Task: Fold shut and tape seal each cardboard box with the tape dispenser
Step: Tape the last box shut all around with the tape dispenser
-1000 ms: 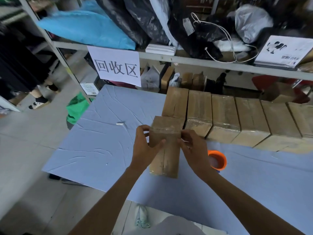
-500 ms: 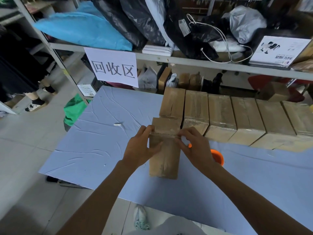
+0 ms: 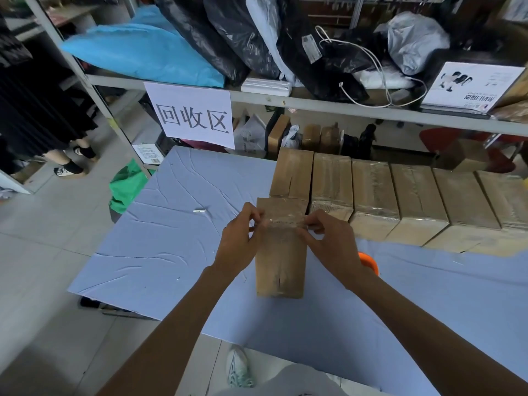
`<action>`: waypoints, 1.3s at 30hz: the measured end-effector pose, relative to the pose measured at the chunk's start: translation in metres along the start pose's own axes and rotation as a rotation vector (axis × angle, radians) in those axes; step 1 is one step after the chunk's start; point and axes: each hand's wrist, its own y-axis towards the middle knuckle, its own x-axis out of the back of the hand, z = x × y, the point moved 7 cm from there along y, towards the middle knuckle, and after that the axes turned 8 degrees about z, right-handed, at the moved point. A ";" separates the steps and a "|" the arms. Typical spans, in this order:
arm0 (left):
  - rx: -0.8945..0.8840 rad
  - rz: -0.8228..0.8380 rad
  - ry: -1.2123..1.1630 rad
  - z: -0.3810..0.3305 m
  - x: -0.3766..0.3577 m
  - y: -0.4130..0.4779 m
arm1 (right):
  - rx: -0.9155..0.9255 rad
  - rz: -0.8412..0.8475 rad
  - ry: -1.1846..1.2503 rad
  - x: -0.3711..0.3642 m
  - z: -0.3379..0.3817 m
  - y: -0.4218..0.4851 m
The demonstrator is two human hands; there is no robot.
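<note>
Brown cardboard box [image 3: 280, 264] lies lengthwise at the centre of the frame on a blue-covered worktop [image 3: 171, 247], its flaps folded shut. Over its far end, the left hand [image 3: 238, 241] and right hand [image 3: 333, 241] each pinch one end of a strip of clear tape [image 3: 285, 222] between thumb and curled fingers. Beside the right wrist shows the orange rim of the tape dispenser [image 3: 371, 262], and a row of taped boxes [image 3: 371, 195] fills the upper right, below a shelf [image 3: 314, 104] bearing a white paper sign [image 3: 194, 115].
</note>
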 end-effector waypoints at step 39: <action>0.338 -0.262 -0.682 0.024 0.011 0.006 | -0.613 0.048 0.503 -0.027 -0.026 0.035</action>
